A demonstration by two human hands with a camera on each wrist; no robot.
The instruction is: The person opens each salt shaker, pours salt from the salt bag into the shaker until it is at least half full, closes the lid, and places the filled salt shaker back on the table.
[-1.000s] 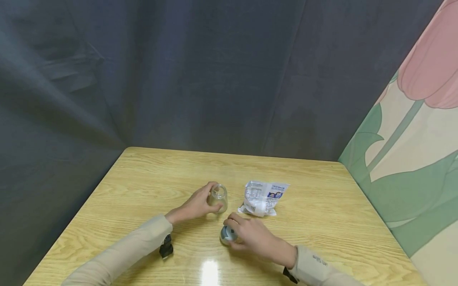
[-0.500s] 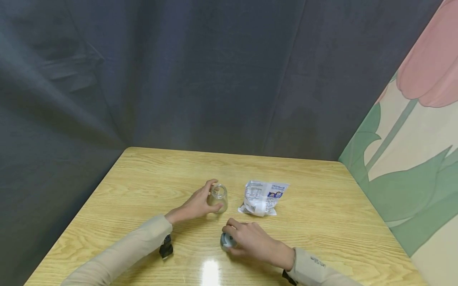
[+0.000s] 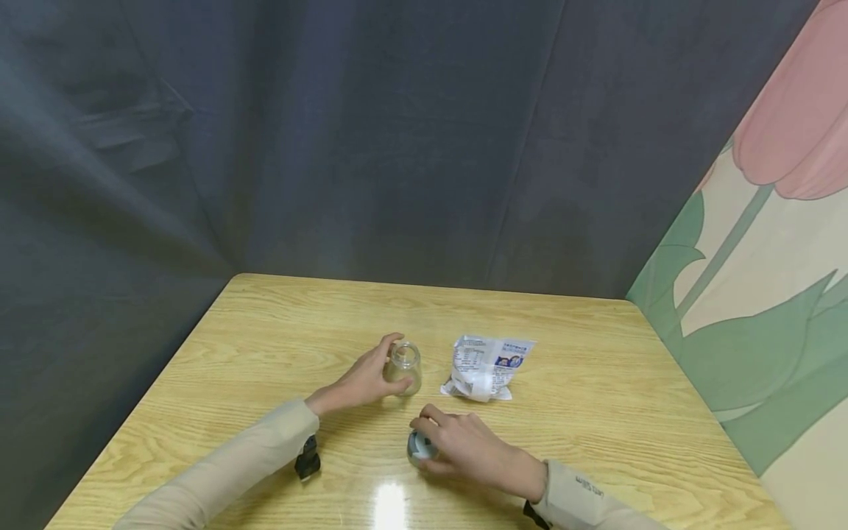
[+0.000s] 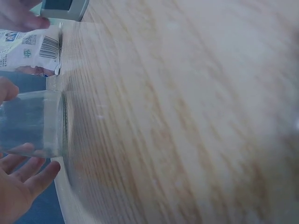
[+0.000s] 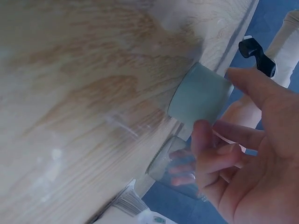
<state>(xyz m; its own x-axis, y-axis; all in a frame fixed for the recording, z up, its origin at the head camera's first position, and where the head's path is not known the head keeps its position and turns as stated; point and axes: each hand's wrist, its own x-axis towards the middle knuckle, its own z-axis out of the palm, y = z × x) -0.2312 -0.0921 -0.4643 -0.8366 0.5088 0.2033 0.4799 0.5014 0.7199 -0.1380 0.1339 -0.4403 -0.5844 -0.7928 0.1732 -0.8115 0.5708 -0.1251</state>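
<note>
A clear glass jar [image 3: 405, 368] stands upright on the wooden table. My left hand [image 3: 361, 377] holds it from the left, thumb on the near side and fingers on the far side; the left wrist view shows the jar [image 4: 35, 123] between thumb and fingers. Closer to me, a short pale green-grey cylinder [image 5: 200, 95] stands on the table. With thumb and fingertips, my right hand [image 3: 473, 450] grips its upper edge. Much of the cylinder's top is hidden by that hand in the head view.
Behind my right hand sits a white printed packet [image 3: 489, 368], to the right of the jar. A dark curtain [image 3: 411, 147] hangs at the table's back edge. The right wall [image 3: 782, 309] bears a tulip picture.
My right hand has shifted slightly toward me together with the green-grey cylinder, then stayed almost still. The left hand and the jar have kept their place.
</note>
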